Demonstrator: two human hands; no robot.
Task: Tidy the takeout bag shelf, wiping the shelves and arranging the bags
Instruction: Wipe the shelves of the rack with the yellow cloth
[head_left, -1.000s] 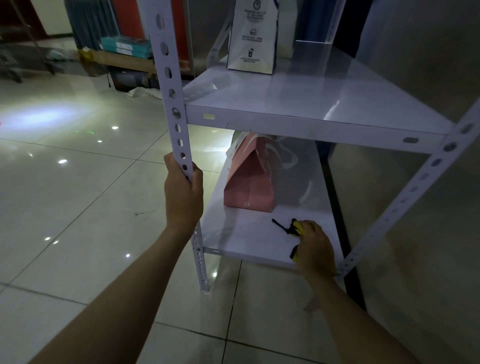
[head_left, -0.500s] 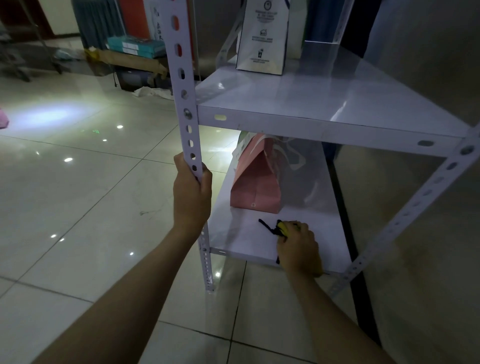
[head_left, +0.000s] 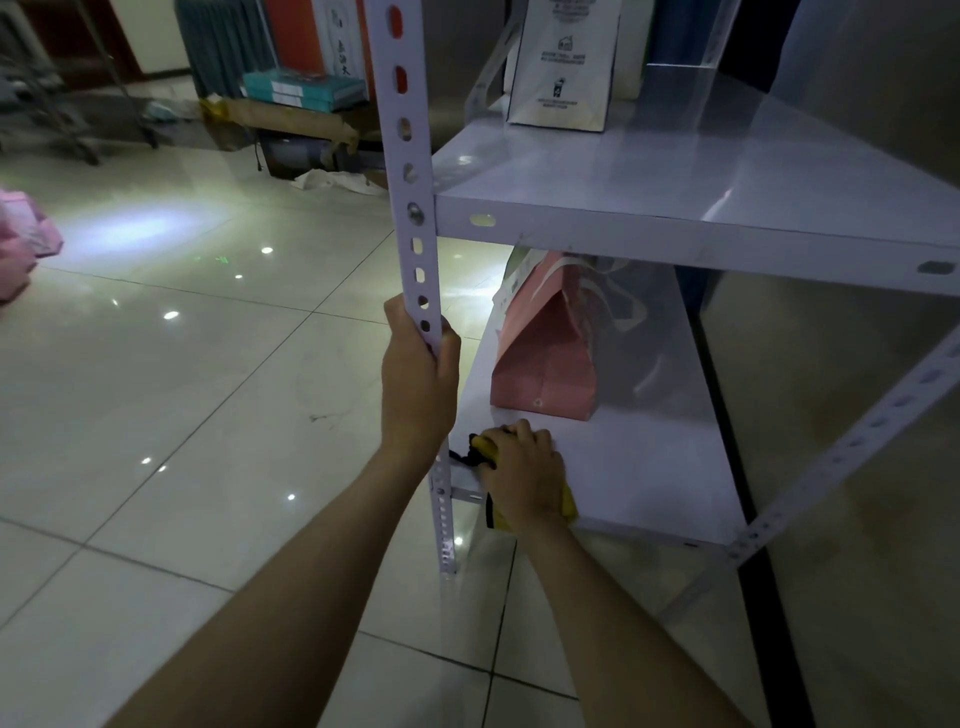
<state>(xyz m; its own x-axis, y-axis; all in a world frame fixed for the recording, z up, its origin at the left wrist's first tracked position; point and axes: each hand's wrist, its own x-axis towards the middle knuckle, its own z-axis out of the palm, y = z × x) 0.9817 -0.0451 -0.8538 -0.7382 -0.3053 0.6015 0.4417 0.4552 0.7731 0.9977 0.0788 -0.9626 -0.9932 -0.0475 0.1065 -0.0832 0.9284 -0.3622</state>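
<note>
A crumpled pink paper bag (head_left: 23, 244) lies at the far left edge on the glossy white tiled floor (head_left: 156, 415), which throws back spots of ceiling light. Farther in, flat teal boxes (head_left: 304, 91) sit stacked on a brown cardboard sheet near the back wall. At centre, the person's left hand (head_left: 415, 379) grips the perforated white metal upright (head_left: 410, 208) of the shelving unit, fingers curled round it. Just to its right, the right hand (head_left: 524, 473) presses a yellow cleaning cloth with black trim (head_left: 480, 449) onto the front left corner of the white lower shelf (head_left: 649, 467), fingers bent over the cloth. Behind the hand, a pink paper takeout bag (head_left: 545, 358) stands on that same shelf. Above, a white printed paper takeout bag (head_left: 566, 67) stands upright at the back of the white upper shelf (head_left: 675, 182).
</note>
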